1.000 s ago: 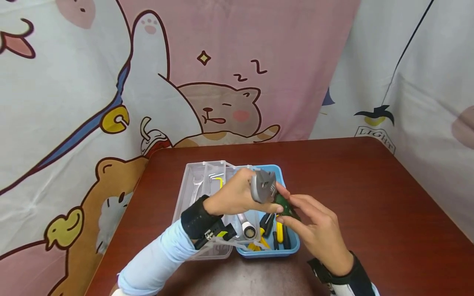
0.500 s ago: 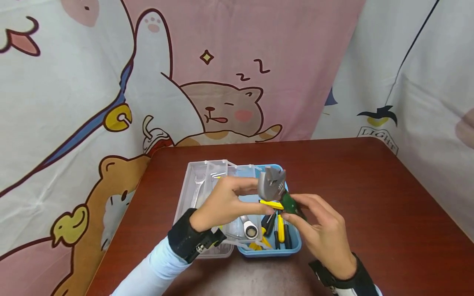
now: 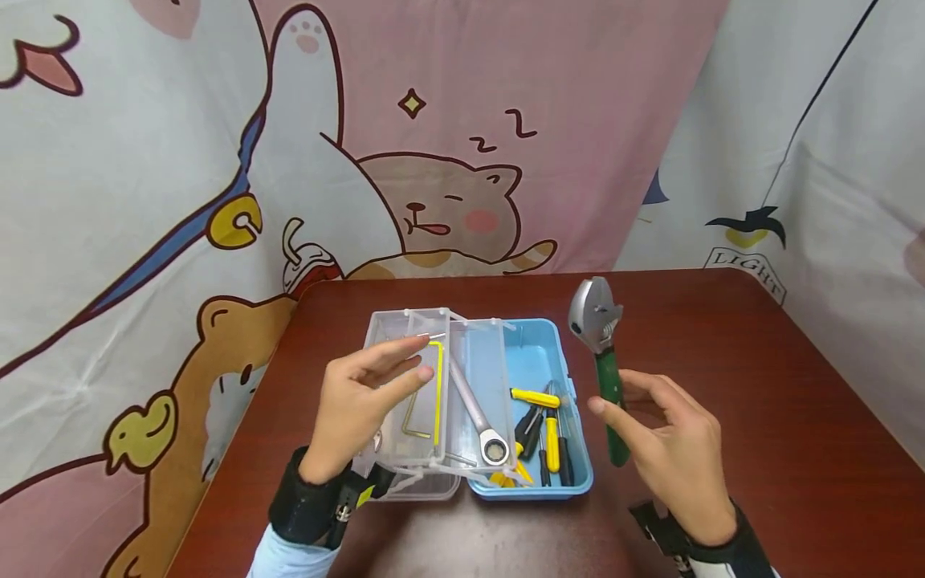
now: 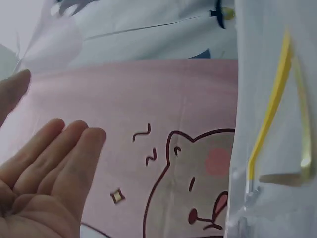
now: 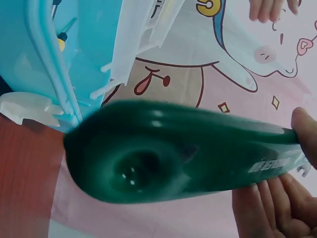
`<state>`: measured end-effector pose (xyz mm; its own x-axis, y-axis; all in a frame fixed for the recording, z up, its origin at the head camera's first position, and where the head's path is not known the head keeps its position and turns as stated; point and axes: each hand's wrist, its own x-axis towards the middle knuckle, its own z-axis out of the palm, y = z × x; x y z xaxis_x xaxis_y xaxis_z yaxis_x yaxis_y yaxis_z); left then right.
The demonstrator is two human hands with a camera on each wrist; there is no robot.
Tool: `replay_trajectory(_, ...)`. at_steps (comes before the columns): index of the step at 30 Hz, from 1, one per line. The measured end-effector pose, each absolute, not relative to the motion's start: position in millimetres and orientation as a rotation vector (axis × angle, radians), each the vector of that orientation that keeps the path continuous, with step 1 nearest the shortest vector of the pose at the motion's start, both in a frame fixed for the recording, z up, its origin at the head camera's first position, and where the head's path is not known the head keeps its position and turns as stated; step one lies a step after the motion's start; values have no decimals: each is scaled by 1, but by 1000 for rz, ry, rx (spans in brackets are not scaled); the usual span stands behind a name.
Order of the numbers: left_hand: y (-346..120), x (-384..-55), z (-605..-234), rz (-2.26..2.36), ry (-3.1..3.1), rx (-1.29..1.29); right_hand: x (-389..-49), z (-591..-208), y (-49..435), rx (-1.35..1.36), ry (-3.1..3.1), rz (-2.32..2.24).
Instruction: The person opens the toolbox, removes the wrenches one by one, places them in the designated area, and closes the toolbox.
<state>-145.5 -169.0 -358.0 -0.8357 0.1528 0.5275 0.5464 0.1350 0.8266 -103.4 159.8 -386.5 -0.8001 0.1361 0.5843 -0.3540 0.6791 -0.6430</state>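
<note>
An adjustable wrench (image 3: 609,377) with a grey metal head and a green handle stands nearly upright above the table, right of the blue toolbox. My right hand (image 3: 682,449) pinches its handle between thumb and fingers. In the right wrist view the green handle (image 5: 198,153) fills the middle, its hanging hole near the lens. My left hand (image 3: 361,405) hovers over the clear plastic tray with its fingers apart and nothing in them. The left wrist view shows the loosely extended fingers (image 4: 74,163) of that hand, with a yellow hex key (image 4: 270,109) to their right.
The blue toolbox (image 3: 535,345) holds yellow and black screwdrivers (image 3: 552,441). Clear trays (image 3: 477,337) fold out to its left, carrying a ratchet wrench (image 3: 473,405) and hex keys (image 3: 438,393). A brown table (image 3: 759,385) lies beneath, before a printed cloth (image 3: 564,96).
My left hand has let go of the wrench head and drawn back to the left. The right hand has moved right with the wrench, which now stands more upright.
</note>
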Motion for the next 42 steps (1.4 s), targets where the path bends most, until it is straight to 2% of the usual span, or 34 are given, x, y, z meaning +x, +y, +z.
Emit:
replay_trajectory(13, -223, -126, -362, -1763, -1965, -183, -105, -385, 169, 63, -2254, 1031)
replay_trajectory(20, -242, -129, -381, -1743, -2002, -20, -107, -387, 175, 31, -2266, 998)
replay_trajectory(28, -250, -138, -400, -1767, -2047, 24, -109, -388, 183, 9, -2259, 968)
replay_trajectory(42, -254, -146, -410, -1793, -2065, 42, -112, -391, 198, -86, -2349, 801)
